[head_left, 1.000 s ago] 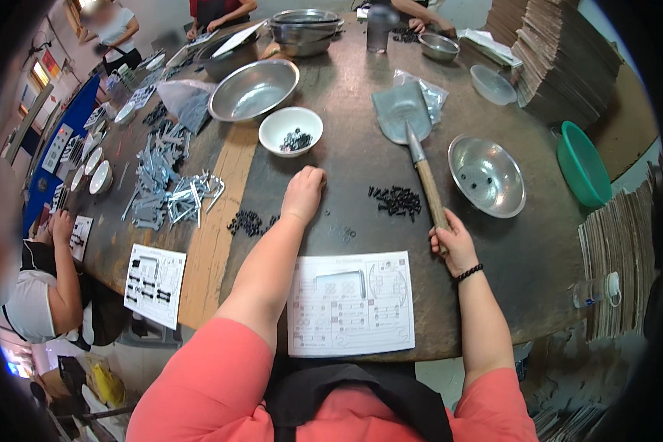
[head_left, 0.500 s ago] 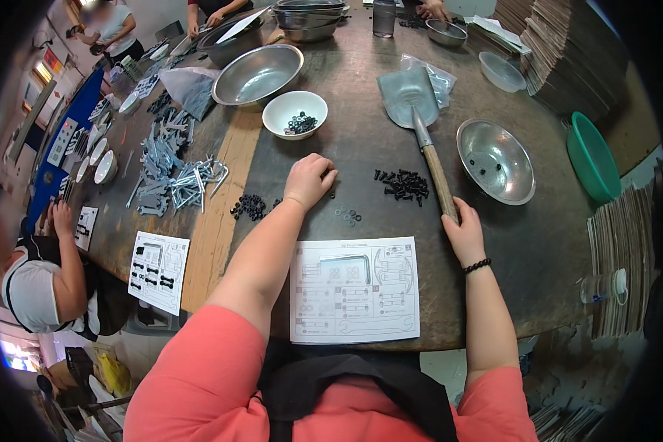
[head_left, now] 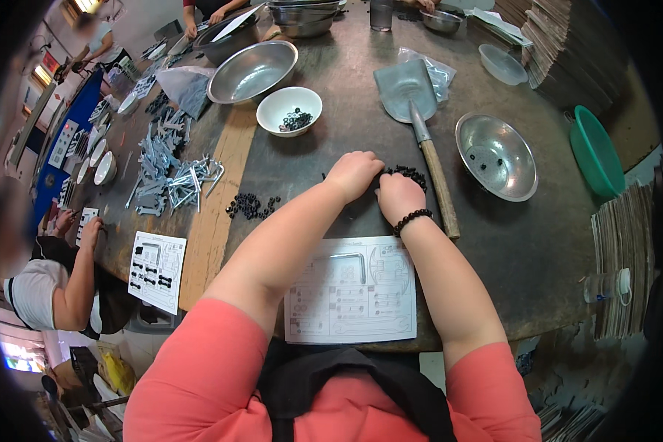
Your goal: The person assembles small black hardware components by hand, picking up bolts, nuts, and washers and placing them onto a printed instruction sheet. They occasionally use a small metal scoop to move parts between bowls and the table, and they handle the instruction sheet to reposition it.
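Over the table's middle my left hand (head_left: pixel 354 175) reaches to the right, its fingers bent together and their tips hidden. Close beside it is my right hand (head_left: pixel 402 196), closed, a dark bead bracelet on the wrist; what it holds, if anything, is out of sight. Just beyond both lies a pile of black screws (head_left: pixel 414 175), partly covered by the hands. Small black nuts (head_left: pixel 252 206) are heaped left of my left forearm. A printed sheet (head_left: pixel 350 295) with tool drawings lies under my forearms. To the right rests a metal shovel (head_left: pixel 407 90) with a wooden handle.
A white bowl (head_left: pixel 289 112) with small dark rings stands ahead, near a steel basin (head_left: pixel 253 72). Wrenches (head_left: pixel 162 158) and hex keys (head_left: pixel 194 184) are piled left. Another steel bowl (head_left: pixel 497 157) and a green basin (head_left: pixel 597 151) stand right. A co-worker (head_left: pixel 55 287) sits at left.
My right hand has let go of the shovel's handle and moved left to the screw pile. My left hand has moved right, beside it. The shovel stays on the table.
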{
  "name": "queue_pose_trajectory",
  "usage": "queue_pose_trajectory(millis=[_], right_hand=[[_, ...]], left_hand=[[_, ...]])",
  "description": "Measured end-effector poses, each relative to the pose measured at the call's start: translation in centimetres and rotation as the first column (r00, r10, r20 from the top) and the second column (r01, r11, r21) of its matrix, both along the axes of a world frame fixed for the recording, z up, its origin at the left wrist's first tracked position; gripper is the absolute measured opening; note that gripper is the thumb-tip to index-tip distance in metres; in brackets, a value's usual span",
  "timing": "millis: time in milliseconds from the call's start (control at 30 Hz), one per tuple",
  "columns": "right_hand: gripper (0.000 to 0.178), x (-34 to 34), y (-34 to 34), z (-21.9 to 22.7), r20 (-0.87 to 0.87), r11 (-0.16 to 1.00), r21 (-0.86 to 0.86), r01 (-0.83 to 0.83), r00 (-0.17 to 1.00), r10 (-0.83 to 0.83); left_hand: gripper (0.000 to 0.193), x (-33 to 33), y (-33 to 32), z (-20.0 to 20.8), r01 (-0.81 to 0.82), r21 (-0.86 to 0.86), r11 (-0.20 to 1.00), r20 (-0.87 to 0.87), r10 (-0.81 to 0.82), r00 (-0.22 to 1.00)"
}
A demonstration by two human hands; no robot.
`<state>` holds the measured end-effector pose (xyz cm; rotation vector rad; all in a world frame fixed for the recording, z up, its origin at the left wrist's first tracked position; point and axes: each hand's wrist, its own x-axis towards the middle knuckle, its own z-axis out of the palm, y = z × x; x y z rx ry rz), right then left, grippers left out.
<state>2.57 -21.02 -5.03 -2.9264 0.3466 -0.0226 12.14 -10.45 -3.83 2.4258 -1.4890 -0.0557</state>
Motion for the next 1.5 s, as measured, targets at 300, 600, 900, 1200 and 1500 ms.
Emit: queue_pose_trajectory(millis=[300,600,900,1200,1500], right_hand=[[0.017,-1.1,1.8,2.1,0.012,0.997,-0.068,-0.049,0.999,0.050],[0.013,-1.8,0.2,0.6,0.129,0.995,-0.094,0.012,0.992,0.001],[0.012,-10.6,3.9,4.3,0.346,0.839,0.417,-0.349,0.915,0.209],[0.005,-15.4,7.4,1.9,0.270,0.887,0.211,-0.411,0.897,0.351],[0.016,-13.0,3.3,4.1,0.375,0.868,0.328,-0.373,0.895,0.242]], left_hand=[[0.013,-2.5,4.3,0.8,-0.276,-0.263,0.924,-0.216,0.223,0.951],[0.013,-13.5,12.4,3.9,-0.060,-0.267,0.962,-0.297,-0.023,0.955],[0.012,-16.3,14.1,2.7,-0.009,-0.126,0.992,-0.221,-0.019,0.975],[0.010,-16.3,13.9,2.9,-0.032,-0.140,0.990,-0.281,-0.009,0.960],[0.022,-14.9,13.7,4.9,-0.141,-0.215,0.966,-0.325,0.065,0.943]])
